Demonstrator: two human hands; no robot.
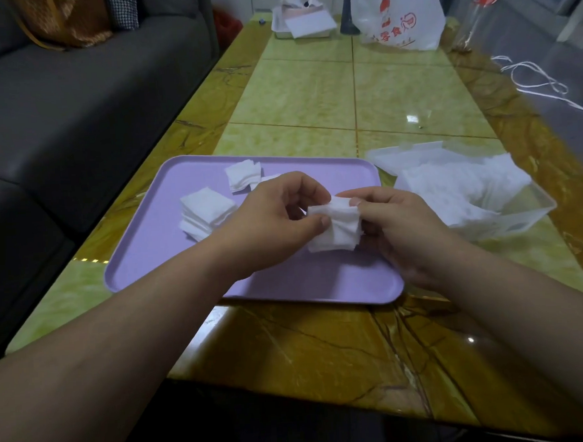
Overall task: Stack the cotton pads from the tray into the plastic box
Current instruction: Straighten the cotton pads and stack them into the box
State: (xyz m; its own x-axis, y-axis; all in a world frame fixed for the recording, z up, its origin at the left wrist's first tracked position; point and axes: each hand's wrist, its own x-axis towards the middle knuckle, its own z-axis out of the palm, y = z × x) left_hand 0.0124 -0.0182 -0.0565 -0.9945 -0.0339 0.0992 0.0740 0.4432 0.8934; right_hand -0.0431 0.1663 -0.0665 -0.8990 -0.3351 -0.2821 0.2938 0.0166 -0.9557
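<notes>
Glossy marble-look counter [324, 354], veined and mirror-smooth. The lilac tray [320, 280] is matt plastic; the cotton pads [208, 210] are soft and fibrous. Translucent plastic box [520, 222], crinkly plastic bag [397, 12], grey cloth sofa [58, 114].

A glossy table [311, 101] (green panels, brown marbled border) carries a lilac tray [320, 280] near the front, a clear plastic box [519, 215] just right of it, and at the far end a white container [302, 34] and a printed plastic bag [397, 12].
</notes>
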